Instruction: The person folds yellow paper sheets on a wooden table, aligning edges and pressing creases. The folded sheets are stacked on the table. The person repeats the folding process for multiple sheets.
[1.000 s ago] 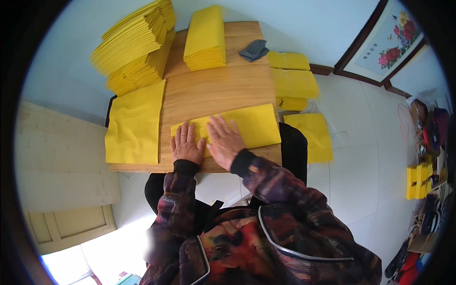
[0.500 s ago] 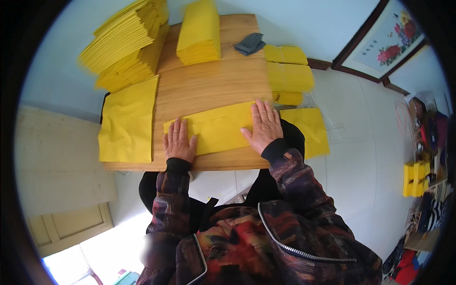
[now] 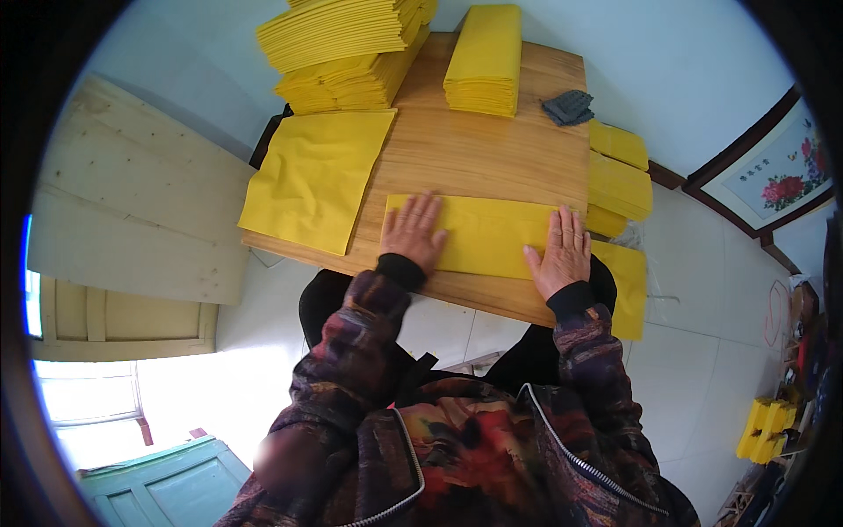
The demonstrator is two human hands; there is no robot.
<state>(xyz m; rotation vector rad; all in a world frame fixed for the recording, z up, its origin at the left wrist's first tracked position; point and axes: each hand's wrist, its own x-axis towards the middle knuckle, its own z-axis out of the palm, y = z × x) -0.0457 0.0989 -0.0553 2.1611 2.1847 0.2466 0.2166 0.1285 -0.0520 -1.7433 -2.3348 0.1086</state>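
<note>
A folded yellow cloth-like sheet (image 3: pixel 487 233) lies flat as a long strip near the front edge of the wooden table (image 3: pixel 474 158). My left hand (image 3: pixel 413 235) rests palm down on its left end, fingers stretched out. On the right end lies my right hand (image 3: pixel 562 255), also flat, thumb spread away from the fingers. Neither hand grips anything. Left of the strip, a wider yellow piece (image 3: pixel 318 180) with light wrinkles overhangs the table's left side. Another yellow piece (image 3: pixel 629 290) shows beyond my right hand, partly hidden by it and my knee.
Stacks of folded yellow pieces (image 3: pixel 347 75) rise at the far left. A neat narrow stack (image 3: pixel 483 57) stands at the back, with a crumpled grey cloth (image 3: pixel 568 107) to its right. Yellow bundles (image 3: pixel 619 176) sit beyond the table's right side. A wooden board (image 3: pixel 132 193) leans at left.
The view has turned, so the table and its stacks appear farther right and tilted. Both hands remain flat on the ends of the folded yellow sheet.
</note>
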